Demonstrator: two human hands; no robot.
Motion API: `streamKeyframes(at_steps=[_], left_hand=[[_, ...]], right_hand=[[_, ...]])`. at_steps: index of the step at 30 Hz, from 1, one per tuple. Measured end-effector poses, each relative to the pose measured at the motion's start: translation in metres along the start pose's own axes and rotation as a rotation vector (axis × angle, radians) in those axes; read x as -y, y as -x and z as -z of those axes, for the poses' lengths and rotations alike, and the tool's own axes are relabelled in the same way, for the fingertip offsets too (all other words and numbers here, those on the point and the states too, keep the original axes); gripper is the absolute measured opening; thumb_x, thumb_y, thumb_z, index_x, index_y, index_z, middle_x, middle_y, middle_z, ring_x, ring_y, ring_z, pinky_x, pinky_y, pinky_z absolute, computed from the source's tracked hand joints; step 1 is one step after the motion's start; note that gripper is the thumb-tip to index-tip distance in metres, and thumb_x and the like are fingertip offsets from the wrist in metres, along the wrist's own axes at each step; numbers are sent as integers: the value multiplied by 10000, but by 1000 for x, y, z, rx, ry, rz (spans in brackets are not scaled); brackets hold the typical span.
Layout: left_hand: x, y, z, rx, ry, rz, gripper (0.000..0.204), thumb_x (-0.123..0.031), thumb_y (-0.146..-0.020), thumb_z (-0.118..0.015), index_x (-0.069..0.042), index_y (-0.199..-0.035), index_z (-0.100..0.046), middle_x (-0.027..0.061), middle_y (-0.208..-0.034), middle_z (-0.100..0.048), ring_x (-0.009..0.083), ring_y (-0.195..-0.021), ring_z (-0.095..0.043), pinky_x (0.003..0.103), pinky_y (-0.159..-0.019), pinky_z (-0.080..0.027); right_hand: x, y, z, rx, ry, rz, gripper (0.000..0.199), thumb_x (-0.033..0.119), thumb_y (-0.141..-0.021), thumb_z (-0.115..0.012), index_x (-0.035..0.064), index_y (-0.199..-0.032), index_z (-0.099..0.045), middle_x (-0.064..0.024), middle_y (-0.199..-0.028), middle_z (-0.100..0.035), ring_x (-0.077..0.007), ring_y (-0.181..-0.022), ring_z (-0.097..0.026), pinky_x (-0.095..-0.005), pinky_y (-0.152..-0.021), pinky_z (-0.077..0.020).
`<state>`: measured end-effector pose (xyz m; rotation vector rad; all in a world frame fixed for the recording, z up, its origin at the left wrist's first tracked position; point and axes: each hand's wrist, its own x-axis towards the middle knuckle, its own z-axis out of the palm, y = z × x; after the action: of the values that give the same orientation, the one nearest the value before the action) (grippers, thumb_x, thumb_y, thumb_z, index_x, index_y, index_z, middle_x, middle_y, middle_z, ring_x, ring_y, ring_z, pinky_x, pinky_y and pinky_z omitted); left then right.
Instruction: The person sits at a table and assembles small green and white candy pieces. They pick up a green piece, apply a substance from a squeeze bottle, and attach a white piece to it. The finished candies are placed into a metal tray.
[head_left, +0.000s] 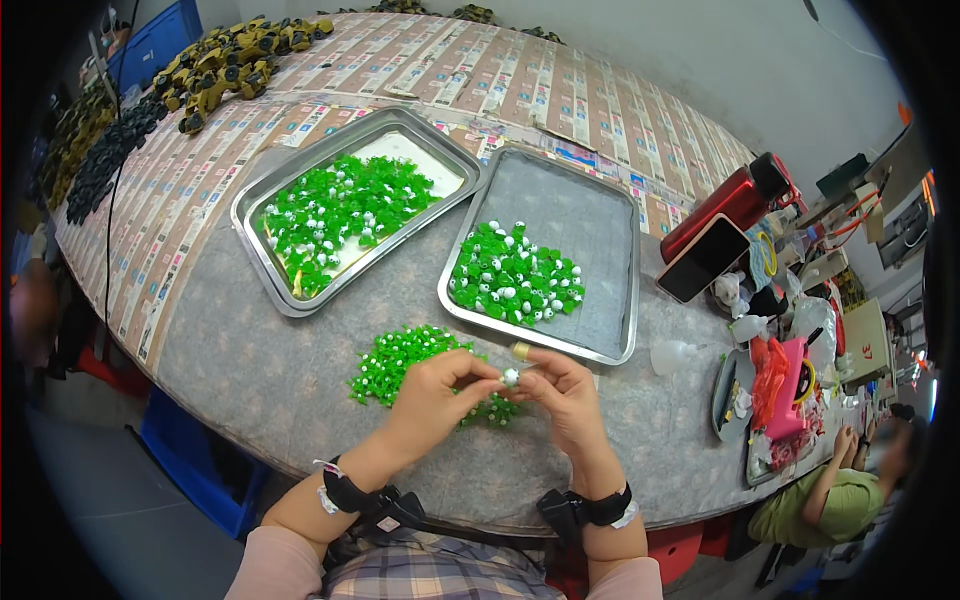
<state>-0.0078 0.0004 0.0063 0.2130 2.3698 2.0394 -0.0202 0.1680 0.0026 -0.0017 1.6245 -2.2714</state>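
My left hand (432, 398) and my right hand (566, 402) meet over the grey table cover. Both pinch a small white ball (511, 377) with dark marks between thumb and fingertips; any green part on it is hidden. A yellowish wrap (520, 351) covers the tip of a raised finger on my right hand. Just beyond and partly under my left hand lies a loose pile of small green pieces with white dots (395, 362). Farther off, a metal tray (628, 300) holds green pieces with white balls (515, 275), and another metal tray (262, 275) to its left holds more (345, 205).
A red bottle (715, 210) and a phone (703, 258) stand at the right. Near them are a pink container (790, 385) and a dark dish (733, 395). Yellow-and-black toy parts (225, 70) heap at the far left. A person in green (825, 510) sits at the right.
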Motion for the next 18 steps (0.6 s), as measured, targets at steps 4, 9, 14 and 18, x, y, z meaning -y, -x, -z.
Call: streamKeyframes(at_steps=[4, 9, 14, 18], left_hand=[[-3, -19, 31, -245, 169, 76, 74, -66, -730, -596, -20, -787, -589, 21, -742, -583, 76, -658, -529, 191, -589, -422], [-20, -52, 77, -697, -75, -265, 185, -43, -743, -569, -17, -926, -558, 50, -885, -568, 106, -810, -521, 214, -729, -404], [-15, -34, 48, -297, 134, -106, 199, -40, -753, -561, -4, -949, -556, 43, -869, -573, 93, -815, -516, 215, -755, -396], [-9, -17, 16, -12, 40, 57, 164, -62, -762, -564, 11, -909, -572, 31, -789, -583, 74, -700, -537, 189, -636, -426]], right_hand=[[10, -1, 11, -173, 335, 200, 136, 71, -749, -583, -9, -859, -573, -48, -776, -591, -91, -651, -543, -216, -581, -436], [5, -1, 22, -114, 896, 218, 127, 98, -710, -599, 25, -811, -575, -56, -753, -589, -124, -608, -552, -241, -545, -428], [-2, -8, 15, -117, 1046, 304, 125, 113, -702, -588, 34, -795, -562, -91, -725, -562, -220, -610, -547, -296, -557, -432], [-9, -13, 16, -57, 1197, 355, 99, 111, -701, -573, 53, -767, -528, -89, -703, -528, -257, -637, -533, -338, -556, -422]])
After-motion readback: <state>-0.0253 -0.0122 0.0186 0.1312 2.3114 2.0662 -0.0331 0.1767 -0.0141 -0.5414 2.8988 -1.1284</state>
